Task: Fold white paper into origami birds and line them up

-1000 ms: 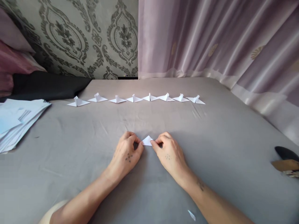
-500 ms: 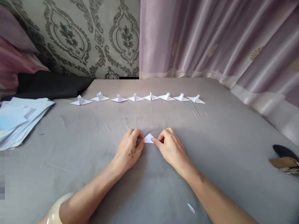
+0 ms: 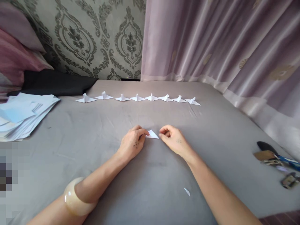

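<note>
A small white folded paper triangle (image 3: 152, 135) lies on the grey sheet in front of me. My left hand (image 3: 134, 139) pinches its left corner, the index finger over the paper. Just off its right corner is my right hand (image 3: 174, 139), fingers curled and thumb tip a little apart from the index finger, with nothing visible between them. Beyond both hands stands a row of several folded white paper birds (image 3: 137, 98), wings spread flat.
A stack of papers (image 3: 30, 115) lies at the left beside a black cloth (image 3: 56, 82). A paper scrap (image 3: 187, 191) rests near my right forearm. Keys and small items (image 3: 269, 159) lie at the far right. A mauve curtain (image 3: 187, 40) hangs behind.
My right hand has let go of the paper triangle and moved slightly right. The left hand still grips it, with its index finger now over the paper. The view has shifted a little.
</note>
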A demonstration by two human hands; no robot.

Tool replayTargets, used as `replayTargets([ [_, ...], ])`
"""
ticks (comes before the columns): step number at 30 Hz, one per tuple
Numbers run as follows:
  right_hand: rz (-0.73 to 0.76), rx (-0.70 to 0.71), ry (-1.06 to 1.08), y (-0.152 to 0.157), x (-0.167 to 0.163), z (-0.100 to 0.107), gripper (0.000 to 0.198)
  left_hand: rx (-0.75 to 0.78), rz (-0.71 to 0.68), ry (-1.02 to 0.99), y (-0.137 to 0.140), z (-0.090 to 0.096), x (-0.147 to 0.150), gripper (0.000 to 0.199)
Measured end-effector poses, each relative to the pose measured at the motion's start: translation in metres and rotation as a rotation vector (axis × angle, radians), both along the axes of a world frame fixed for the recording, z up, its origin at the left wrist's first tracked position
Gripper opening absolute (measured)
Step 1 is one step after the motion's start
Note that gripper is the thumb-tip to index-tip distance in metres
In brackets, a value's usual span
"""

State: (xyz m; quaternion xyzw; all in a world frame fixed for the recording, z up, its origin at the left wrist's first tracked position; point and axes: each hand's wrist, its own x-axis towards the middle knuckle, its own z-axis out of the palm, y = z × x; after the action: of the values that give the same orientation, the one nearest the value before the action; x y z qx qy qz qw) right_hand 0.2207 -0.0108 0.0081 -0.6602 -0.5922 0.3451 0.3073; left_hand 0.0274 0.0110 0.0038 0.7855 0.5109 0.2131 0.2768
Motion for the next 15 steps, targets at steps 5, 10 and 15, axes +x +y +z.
replayTargets([
  [5,0.066,0.161,0.164,0.001,-0.015,0.000,0.014,0.031,0.006,-0.002,0.001,-0.001,0.000,0.030],
  [10,0.129,0.065,0.073,0.005,-0.027,-0.005,0.012,0.065,0.069,0.071,0.005,-0.003,0.001,0.023],
  [15,0.071,0.001,-0.003,0.007,-0.033,0.002,0.010,-0.042,0.178,0.076,0.012,-0.004,-0.001,0.017],
])
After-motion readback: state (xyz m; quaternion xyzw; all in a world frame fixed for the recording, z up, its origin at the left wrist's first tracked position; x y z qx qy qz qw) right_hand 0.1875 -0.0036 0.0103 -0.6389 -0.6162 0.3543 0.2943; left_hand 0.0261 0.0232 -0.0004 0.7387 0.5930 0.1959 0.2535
